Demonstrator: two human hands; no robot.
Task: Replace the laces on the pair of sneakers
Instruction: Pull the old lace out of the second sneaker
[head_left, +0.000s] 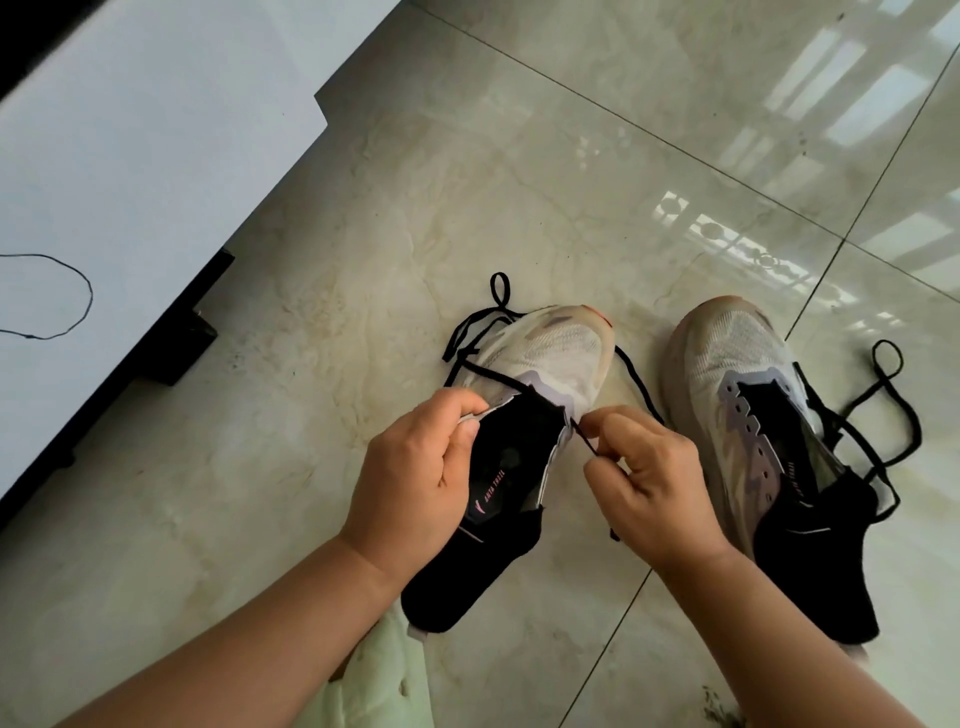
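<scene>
Two white-and-black sneakers stand on the tiled floor. The left sneaker (550, 358) lies between my hands with its tongue area spread wide. My left hand (415, 473) pinches its left eyelet flap. My right hand (644, 467) pinches a black lace (636, 379) at the right eyelet edge; the lace runs around the toe, and its other end loops on the floor to the shoe's left. The right sneaker (748, 415) stands apart to the right with no lace in its eyelets. A second black lace (883, 410) lies beside and partly under it.
A low white table (130, 171) with dark legs fills the left side, and a thin black cord (78, 312) lies on it. Pale green cloth (384, 675) shows between my forearms. Glossy floor tiles (675, 130) stretch beyond the shoes.
</scene>
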